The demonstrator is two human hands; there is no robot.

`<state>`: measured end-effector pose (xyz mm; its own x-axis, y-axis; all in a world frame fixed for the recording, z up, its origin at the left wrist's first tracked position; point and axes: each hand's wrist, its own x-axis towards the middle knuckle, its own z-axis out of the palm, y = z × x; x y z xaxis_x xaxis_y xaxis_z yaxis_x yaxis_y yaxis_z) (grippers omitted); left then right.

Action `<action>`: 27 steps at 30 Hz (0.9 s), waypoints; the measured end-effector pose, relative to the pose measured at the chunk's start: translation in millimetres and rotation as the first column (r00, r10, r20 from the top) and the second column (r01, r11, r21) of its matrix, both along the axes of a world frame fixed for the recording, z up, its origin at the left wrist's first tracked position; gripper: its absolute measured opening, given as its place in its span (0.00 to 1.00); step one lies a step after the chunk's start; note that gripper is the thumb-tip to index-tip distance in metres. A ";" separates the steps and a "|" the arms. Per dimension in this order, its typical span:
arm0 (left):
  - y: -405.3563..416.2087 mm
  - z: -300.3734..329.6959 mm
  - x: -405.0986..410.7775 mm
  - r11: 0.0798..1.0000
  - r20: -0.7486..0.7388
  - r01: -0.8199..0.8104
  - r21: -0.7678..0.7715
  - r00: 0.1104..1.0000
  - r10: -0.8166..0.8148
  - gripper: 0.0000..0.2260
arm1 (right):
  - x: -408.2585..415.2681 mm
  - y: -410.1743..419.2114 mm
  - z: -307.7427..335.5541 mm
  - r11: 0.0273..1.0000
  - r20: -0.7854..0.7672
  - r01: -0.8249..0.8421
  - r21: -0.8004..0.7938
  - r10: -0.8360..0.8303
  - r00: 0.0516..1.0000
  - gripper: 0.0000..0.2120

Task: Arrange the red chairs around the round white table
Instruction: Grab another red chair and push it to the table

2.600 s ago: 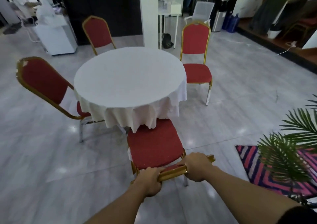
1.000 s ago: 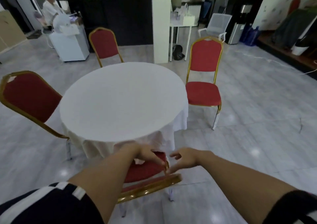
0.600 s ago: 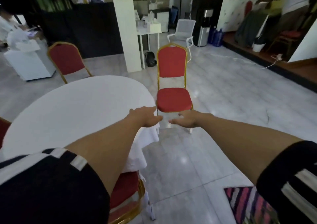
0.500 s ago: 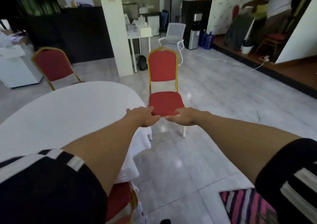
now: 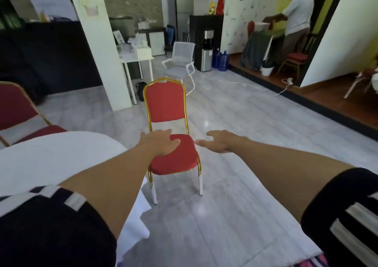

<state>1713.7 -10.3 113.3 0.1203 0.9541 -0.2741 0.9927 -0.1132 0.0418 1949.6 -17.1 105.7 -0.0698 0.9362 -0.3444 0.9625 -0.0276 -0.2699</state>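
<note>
At the centre of the head view, on a pale grey marble-patterned tiled floor (image 5: 235,123), stands a red upholstered chair with a gold metal frame and white-tipped legs (image 5: 166,107), upright, its backrest on the far side and its seat turned toward the camera. It sits just beside the right edge of the round table draped in a white cloth (image 5: 51,160), which fills the lower left, and the cloth's hanging folds fall near the chair's front left leg. Both bare arms reach forward from black sleeves with white stripes. The left hand (image 5: 158,144) shows palm down in front of the near left part of the seat, fingers loosely extended and slightly apart, gripping nothing; whether it touches the cushion cannot be told. The right hand (image 5: 222,142) hovers to the right of the seat, apart from the chair, fingers open and gently curved with the thumb pointing toward the seat, also empty. A second red chair with gold frame (image 5: 14,107) stands at the far left, its seat partly tucked behind the table's rim. Behind the middle chair rise a white square pillar (image 5: 98,41), a small white side table (image 5: 137,59) and a grey mesh office chair (image 5: 181,60). At the right, on a raised wooden platform (image 5: 327,101), a person in a white shirt (image 5: 296,17) stands bent over a surface.
</note>
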 end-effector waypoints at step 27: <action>440.5 13.6 226.8 0.965 0.091 -0.263 -0.001 0.961 0.262 0.34 | 234.9 486.0 16.0 0.983 0.005 -0.183 0.029 0.183 0.983 0.49</action>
<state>1940.5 430.2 126.9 -0.1112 0.9584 -0.2630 0.9798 0.1500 0.1322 2184.5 468.9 121.7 -0.2401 0.9173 -0.3178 0.9512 0.1569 -0.2658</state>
